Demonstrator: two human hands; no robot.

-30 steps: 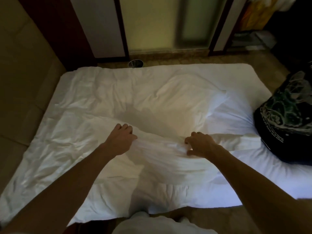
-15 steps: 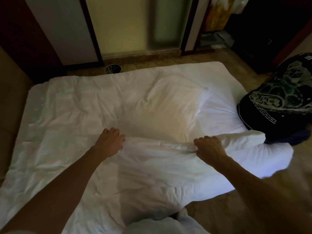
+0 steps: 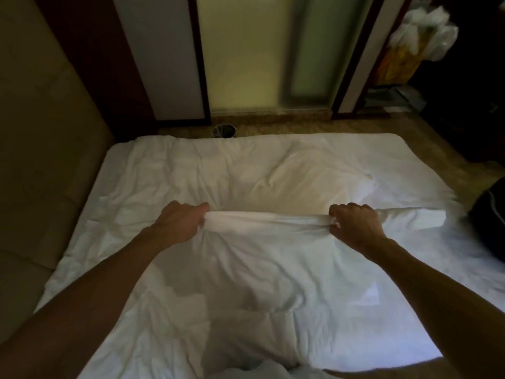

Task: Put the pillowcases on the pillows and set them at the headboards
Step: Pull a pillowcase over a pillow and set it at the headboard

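The left hand (image 3: 179, 224) is closed in a fist, knuckles up, with thumb and fingers curled round one end of a bunched white edge of the pillowcase (image 3: 267, 242). The right hand (image 3: 355, 228) is curled the same way round the other end, its fingers tucked under the cloth. The two hands are well apart and level with each other, so the gathered edge runs taut between them as a narrow roll. A short flat end of white cloth sticks out past the right hand toward the right; I cannot tell whether it belongs to the same piece. From the held edge the rest of the pillowcase spreads toward the person in loose wrinkles, lying over the near half of the bed (image 3: 153, 170). Both forearms reach in from the bottom corners of the view, bare. Just beyond the taut edge the pillow (image 3: 300, 179) lies flat on the bed, white and creased, a little right of centre, its near side touching or hidden by the roll. The bed is covered in crumpled white. At its right edge sits a dark bag (image 3: 492, 214), partly cut off. A tan padded panel (image 3: 41, 160) runs along the left side. Past the far edge stands a small bin (image 3: 224, 131) on the floor (image 3: 437, 149), before a pale door (image 3: 246, 50) with dark frames. Plastic bags (image 3: 423, 28) hang at the upper right.
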